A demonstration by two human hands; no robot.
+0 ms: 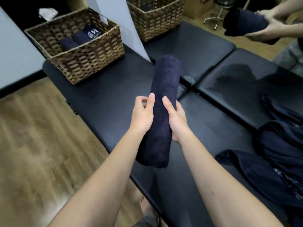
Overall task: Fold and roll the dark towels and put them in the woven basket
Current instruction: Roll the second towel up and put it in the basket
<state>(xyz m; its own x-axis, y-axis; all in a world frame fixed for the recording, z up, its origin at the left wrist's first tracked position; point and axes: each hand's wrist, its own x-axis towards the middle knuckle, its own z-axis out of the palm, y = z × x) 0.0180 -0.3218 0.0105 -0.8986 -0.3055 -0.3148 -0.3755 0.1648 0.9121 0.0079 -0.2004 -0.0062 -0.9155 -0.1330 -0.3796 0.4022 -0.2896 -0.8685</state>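
A rolled dark navy towel [164, 99] is held up over the black padded table [105, 99], its long axis pointing away from me. My left hand [142, 115] holds its left side with the thumb on top. My right hand [176, 118] grips its right side, fingers curled under. The woven basket [85, 63] stands at the table's far left corner, and inside it lie three rolled dark towels [77, 39]. A heap of unfolded dark towels [277, 154] lies at the right.
A second woven basket [155, 22] stands further back behind a white panel [124, 25]. Another person's hands [268, 28] hold a dark towel at the top right. Wooden floor [32, 145] runs along the table's left edge.
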